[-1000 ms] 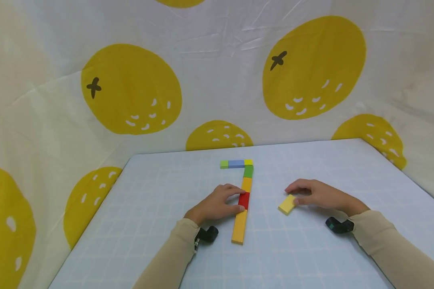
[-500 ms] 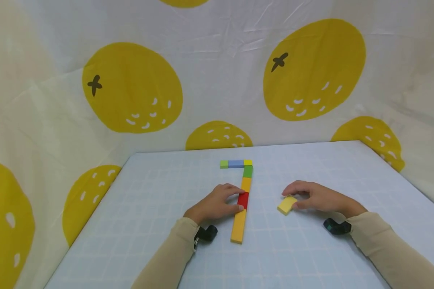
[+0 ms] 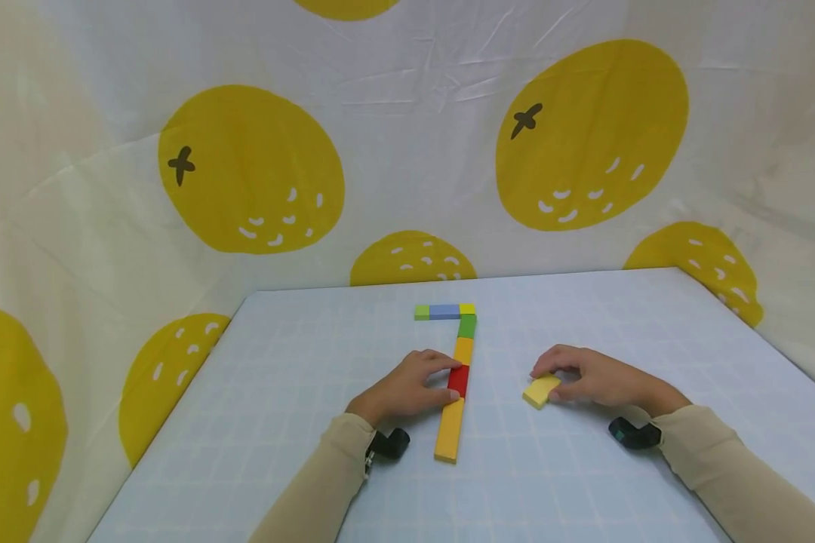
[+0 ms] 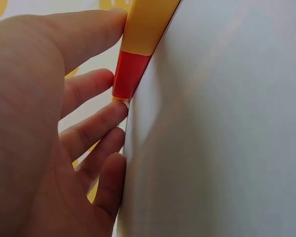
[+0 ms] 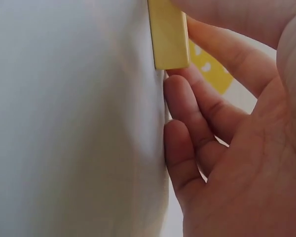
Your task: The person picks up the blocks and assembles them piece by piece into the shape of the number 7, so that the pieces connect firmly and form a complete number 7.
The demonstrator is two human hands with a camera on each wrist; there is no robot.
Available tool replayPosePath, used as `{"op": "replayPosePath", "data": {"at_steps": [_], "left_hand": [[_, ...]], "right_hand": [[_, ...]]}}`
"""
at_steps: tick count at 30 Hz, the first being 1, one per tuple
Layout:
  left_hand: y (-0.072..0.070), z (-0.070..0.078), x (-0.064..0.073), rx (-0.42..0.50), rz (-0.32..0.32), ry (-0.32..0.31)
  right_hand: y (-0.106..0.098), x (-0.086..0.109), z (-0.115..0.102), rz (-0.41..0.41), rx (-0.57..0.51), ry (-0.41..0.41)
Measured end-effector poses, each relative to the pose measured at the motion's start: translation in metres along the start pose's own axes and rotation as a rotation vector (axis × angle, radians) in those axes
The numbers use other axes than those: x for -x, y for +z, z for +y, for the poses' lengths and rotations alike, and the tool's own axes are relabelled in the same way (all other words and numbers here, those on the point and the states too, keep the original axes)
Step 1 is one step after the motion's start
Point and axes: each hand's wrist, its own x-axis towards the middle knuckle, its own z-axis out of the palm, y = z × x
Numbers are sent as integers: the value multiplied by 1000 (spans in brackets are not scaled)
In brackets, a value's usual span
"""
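Observation:
In the head view, my left hand [image 3: 407,385] rests beside a line of blocks. Its thumb touches the long orange block [image 4: 149,24] and its index fingertip the red block [image 4: 130,74], both along the line's left side. The pale yellow block [image 3: 541,391] lies to the right, apart from the line. My right hand [image 3: 601,379] pinches that block between thumb and index finger, its other fingers [image 5: 180,143] resting near the table. Part of the block is hidden by the thumb in the right wrist view.
Beyond the red block, the line goes on with a short orange block [image 3: 463,351] and a green block [image 3: 467,326]. A yellow [image 3: 467,308], a blue [image 3: 444,311] and a light green block [image 3: 422,312] turn left at its far end. A curtain [image 3: 421,151] hangs behind the table [image 3: 278,467].
The pale yellow block has turned slightly between my right thumb and index finger, and the right hand has shifted a little left. My left hand keeps its place at the line.

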Motion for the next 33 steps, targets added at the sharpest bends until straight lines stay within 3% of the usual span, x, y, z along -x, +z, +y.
{"op": "replayPosePath", "data": {"at_steps": [22,33], "left_hand": [[0,1,3,-2,-5,-2],[-1,1,2,1,-2,1]], "right_hand": [[3,1,1,19,-5,-55],[2,2,4,26,-7,-34]]}}
